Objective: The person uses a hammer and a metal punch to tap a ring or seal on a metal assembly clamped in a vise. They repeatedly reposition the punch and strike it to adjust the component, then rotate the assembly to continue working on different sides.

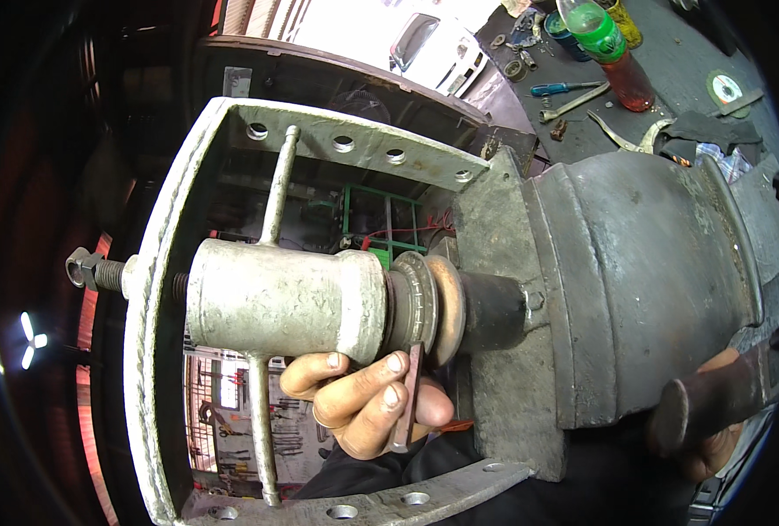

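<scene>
My left hand is closed around a flat, narrow metal bar, held between the fingers and thumb. The bar's upper end meets the lower edge of a ring-shaped bearing. Behind that bearing, a worn brownish ring sits on a dark shaft. A silver-painted metal cylinder stands close on the bearing's left, inside a silver puller frame. At the lower right, my right hand grips a hammer with a dark, rounded head; its handle is mostly hidden.
A large grey metal drum joins the frame's right side. On the dark surface beyond lie a bottle of red liquid, a blue-handled screwdriver, a wrench and pliers. A threaded bolt sticks out left.
</scene>
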`<act>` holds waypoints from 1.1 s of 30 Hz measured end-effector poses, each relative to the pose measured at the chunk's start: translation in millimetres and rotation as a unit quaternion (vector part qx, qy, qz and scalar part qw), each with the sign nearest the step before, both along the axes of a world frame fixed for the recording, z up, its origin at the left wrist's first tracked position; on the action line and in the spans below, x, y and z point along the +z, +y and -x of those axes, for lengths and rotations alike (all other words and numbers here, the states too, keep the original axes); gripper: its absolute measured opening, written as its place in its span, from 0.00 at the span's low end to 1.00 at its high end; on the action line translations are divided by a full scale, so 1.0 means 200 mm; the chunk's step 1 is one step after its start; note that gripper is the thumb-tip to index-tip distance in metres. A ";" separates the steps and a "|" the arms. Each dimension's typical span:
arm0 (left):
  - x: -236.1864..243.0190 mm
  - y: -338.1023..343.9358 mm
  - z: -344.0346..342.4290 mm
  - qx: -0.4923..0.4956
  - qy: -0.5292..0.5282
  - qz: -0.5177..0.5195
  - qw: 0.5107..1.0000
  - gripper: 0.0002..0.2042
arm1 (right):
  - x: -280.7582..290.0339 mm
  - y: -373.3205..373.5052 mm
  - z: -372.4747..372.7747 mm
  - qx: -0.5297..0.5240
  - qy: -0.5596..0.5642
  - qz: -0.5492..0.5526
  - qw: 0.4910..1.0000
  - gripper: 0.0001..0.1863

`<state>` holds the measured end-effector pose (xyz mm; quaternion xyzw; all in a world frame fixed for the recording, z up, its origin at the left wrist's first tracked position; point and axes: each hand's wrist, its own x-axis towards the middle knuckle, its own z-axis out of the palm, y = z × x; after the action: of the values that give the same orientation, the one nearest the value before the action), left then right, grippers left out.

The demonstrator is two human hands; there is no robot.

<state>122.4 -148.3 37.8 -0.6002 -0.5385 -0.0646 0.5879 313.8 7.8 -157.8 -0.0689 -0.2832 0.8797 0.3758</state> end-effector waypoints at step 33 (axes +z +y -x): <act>-0.01 -0.04 0.02 -0.037 0.015 0.051 0.998 0.11 | 0.12 0.07 0.05 0.039 -0.005 0.029 0.999 0.29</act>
<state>118.0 -155.9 36.0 -0.6498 -0.5095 -0.0493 0.5619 303.4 21.2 -134.2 -0.0727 -0.2621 0.9012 0.3374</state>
